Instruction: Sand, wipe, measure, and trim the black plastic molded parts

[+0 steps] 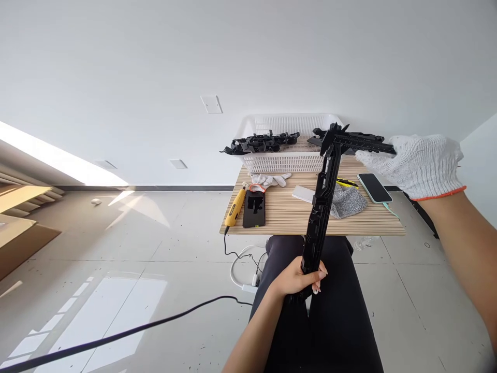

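Note:
My bare left hand (301, 280) is wrapped round the lower end of a long black plastic part (320, 217), held slanting up above my lap. In a white knitted glove with an orange cuff, my right hand (421, 163) grips the end of a black caliper (357, 142). The caliper's jaws (330, 140) are at the top end of the black part; whether they touch it I cannot tell. Behind them stands a white plastic basket (285, 165) with more black plastic parts (262, 143) lying across it.
On the small wooden table (283, 223) lie a yellow rotary tool (235, 207), a black phone (254, 209), a white glove (272, 180), a white block (303, 194), a grey cloth (347, 202), a yellow cutter (347, 183) and another phone (375, 188) on a cable. Cords trail across the floor.

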`<state>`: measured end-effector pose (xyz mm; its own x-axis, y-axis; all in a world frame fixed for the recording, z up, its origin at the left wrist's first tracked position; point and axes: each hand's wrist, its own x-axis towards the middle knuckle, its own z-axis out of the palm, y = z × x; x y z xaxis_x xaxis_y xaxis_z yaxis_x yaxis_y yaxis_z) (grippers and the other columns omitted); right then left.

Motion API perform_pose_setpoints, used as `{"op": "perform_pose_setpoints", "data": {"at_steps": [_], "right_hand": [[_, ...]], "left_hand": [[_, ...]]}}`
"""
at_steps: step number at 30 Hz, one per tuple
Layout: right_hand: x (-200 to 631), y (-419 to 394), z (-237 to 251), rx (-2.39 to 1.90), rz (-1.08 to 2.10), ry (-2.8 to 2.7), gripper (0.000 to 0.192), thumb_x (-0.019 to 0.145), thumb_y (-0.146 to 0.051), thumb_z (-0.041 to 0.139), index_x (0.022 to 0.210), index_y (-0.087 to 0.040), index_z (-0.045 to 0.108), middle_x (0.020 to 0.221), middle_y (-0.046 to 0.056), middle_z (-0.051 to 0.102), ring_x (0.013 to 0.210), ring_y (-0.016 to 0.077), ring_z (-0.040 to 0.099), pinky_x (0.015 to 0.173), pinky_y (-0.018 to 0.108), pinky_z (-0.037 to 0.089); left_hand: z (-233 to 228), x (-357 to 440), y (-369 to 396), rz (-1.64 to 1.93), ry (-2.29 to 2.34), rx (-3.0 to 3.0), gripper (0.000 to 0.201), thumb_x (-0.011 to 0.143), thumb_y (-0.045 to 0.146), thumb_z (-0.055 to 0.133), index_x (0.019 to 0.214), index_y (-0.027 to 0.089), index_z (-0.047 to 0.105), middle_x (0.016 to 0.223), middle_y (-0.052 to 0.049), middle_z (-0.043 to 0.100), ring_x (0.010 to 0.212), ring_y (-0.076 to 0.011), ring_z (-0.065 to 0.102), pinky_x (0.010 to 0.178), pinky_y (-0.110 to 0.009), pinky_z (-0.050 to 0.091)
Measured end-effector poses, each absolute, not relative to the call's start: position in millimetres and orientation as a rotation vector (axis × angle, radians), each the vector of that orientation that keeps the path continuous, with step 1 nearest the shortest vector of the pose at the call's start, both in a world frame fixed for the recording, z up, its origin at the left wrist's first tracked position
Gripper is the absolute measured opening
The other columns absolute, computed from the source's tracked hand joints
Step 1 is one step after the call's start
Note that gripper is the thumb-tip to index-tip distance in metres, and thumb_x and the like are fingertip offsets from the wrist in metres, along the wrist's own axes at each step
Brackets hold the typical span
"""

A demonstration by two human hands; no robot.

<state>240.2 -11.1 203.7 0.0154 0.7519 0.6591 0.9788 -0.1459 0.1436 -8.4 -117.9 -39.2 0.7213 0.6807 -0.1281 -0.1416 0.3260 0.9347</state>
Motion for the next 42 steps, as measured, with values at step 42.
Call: {"op": "perform_pose_setpoints", "data": {"at_steps": [42], "right_hand": [[236, -34, 166, -1.834, -0.942, -2.070, 0.063, 0.076, -0.078, 0.038, 0.052, -0.020, 0.047, 0.041, -0.001, 0.029, 0.046, 0.0092, 0.019, 0.050, 0.026, 0.013]], "left_hand": [[-32, -11, -119, 0.576, 0.539, 0.995, 0.045, 0.077, 0.052, 0.079, 0.091, 0.012, 0.063, 0.057, 0.003, 0.057, 0.050, -0.0102, 0.058, 0.054, -0.026, 0.053]]}}
